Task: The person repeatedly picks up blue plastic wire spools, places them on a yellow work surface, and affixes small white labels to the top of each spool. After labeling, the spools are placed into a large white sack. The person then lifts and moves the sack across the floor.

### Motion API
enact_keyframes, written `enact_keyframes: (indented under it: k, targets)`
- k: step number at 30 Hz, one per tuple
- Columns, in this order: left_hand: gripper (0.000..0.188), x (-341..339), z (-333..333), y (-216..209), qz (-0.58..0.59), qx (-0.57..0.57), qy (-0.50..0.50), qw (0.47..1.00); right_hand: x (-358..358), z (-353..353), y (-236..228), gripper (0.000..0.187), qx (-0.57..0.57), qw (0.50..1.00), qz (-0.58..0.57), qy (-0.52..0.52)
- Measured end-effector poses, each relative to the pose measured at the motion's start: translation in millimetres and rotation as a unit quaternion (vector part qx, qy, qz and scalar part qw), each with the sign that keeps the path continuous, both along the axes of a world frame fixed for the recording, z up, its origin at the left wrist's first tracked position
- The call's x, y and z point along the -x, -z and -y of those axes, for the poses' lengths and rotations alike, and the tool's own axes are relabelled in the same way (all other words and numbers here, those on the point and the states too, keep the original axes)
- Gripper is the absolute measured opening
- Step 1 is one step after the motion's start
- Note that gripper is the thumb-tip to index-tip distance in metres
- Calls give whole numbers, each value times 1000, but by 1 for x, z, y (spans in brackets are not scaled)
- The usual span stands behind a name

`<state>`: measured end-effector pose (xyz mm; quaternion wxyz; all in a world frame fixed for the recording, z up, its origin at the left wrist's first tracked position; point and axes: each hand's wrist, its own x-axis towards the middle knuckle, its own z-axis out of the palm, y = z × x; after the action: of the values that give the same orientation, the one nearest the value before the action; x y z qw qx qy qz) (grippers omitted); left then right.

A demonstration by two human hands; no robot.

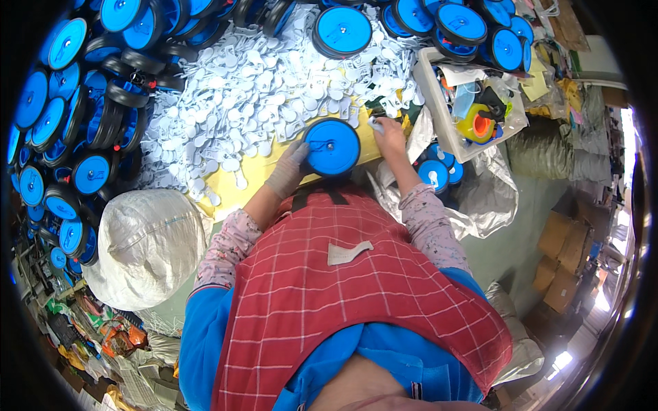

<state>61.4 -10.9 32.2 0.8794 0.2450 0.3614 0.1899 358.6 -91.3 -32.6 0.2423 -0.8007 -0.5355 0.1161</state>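
Note:
My left hand (pixel 288 170), in a pale glove, is closed on the left edge of a blue wheel with a black tyre (pixel 333 147). The wheel's blue face is turned up, near the front edge of the yellow work surface (pixel 236 186). To the right of the wheel is my bare right hand (pixel 391 141), its fingers pinched on a small whitish plastic piece (pixel 375 125). Beyond both hands spreads a heap of loose pale plastic pieces (pixel 267 89), each with a rounded end.
Many blue wheels (pixel 49 122) are piled at the left, with others along the back. A white bin (pixel 447 116) of odds and ends stands at the right, above an open sack (pixel 488 195) holding more wheels. A full white sack (pixel 147 246) sits at my left.

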Motion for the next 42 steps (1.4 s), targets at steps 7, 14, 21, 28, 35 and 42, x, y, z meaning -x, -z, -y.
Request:
enact_keyframes:
  k: [7, 14, 21, 28, 35, 42]
  targets:
    - [56, 2, -4, 24, 118, 38, -13, 992, 94, 2, -112, 29, -158, 967, -88, -180]
    - [51, -4, -6, 12, -119, -175, 49, 976, 120, -22, -90, 50, -84, 983, -38, -161]
    - [51, 1, -18, 3, -191, -180, 152, 953, 95, -56, -104, 76, 143, 958, -194, -153]
    - [59, -48, -98, -8, -97, -242, 121, 958, -37, 33, -207, 47, 243, 926, -216, -193]
    - [41, -166, -210, -5, -82, -117, -141, 980, -82, 97, -168, 32, 353, 917, -2, -187]
    - [33, -99, -158, -30, -274, -710, 135, 635, -57, -16, -58, 19, 85, 992, -82, -33]
